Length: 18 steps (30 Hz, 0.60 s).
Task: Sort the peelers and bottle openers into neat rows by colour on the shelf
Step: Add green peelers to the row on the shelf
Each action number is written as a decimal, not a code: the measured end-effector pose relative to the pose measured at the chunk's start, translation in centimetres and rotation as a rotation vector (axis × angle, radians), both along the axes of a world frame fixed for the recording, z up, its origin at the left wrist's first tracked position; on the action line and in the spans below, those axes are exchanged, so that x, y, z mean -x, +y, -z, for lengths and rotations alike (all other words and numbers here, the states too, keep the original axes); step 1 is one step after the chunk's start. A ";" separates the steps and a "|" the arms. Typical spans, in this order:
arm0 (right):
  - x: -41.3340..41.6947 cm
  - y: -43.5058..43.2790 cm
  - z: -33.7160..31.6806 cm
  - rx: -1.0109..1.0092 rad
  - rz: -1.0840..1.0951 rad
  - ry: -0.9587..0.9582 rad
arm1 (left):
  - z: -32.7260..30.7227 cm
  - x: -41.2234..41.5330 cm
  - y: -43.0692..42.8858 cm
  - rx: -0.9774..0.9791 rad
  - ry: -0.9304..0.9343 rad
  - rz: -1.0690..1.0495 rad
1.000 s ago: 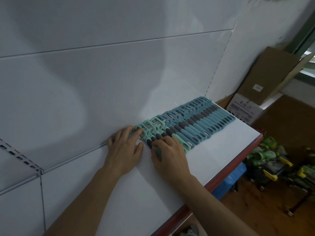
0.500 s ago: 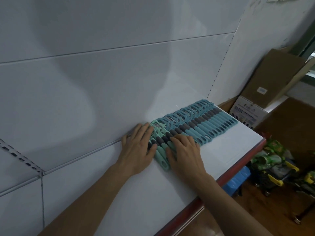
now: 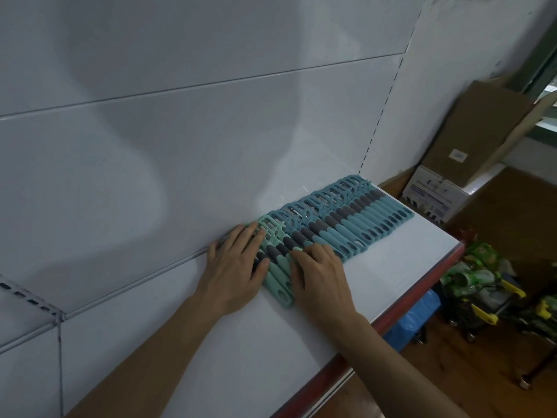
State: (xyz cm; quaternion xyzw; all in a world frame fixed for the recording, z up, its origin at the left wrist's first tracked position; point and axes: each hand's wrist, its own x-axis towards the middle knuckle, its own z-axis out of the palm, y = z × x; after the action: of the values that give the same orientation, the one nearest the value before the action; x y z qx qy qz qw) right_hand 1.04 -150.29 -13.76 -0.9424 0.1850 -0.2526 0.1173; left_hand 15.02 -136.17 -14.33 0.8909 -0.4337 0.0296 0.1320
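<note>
Two hands lie flat on the row's left end. The left hand (image 3: 233,273), fingers straight, presses the mint peelers (image 3: 278,286) beside the back panel (image 3: 180,161). The right hand (image 3: 321,279), fingers loosely extended, rests on their handles. Blue peelers (image 3: 361,224) continue the row rightward along the white shelf (image 3: 391,267). Boxes (image 3: 452,164) stand beyond.

Blue-teal peelers (image 3: 361,220), each with a dark grey grip band, lie flat side by side in one tight row on the white shelf (image 3: 391,267), heads toward the far panel. Mint-green peelers (image 3: 278,283) adjoin the row's left end, their handles projecting nearer.
</note>
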 end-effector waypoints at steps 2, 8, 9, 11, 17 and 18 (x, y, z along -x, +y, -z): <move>0.1 0.0 0.0 -0.004 -0.002 0.002 | 0.0 0.0 0.0 0.007 -0.001 0.003; 0.7 -1.0 -1.3 -0.033 0.027 -0.067 | -0.1 -0.3 0.2 -0.036 0.038 0.045; 0.9 -1.3 -1.6 -0.024 0.026 -0.030 | -0.2 -0.3 0.1 -0.058 0.042 0.053; 1.6 -2.0 -2.1 -0.035 0.043 0.045 | -0.3 -0.2 0.0 -0.081 0.055 0.057; 3.5 -2.6 -4.2 -0.044 0.039 0.122 | -1.5 1.5 4.2 0.018 0.125 -0.034; 3.3 -2.3 -4.7 -0.029 0.017 0.151 | -1.6 1.9 5.9 0.010 0.128 -0.065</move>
State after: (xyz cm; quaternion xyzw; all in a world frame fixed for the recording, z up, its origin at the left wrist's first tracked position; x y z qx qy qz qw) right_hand -2.28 -152.60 -9.07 -0.9554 0.2049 -0.1789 0.1148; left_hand 13.14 -130.25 -12.71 0.9038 -0.3952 -0.0208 0.1628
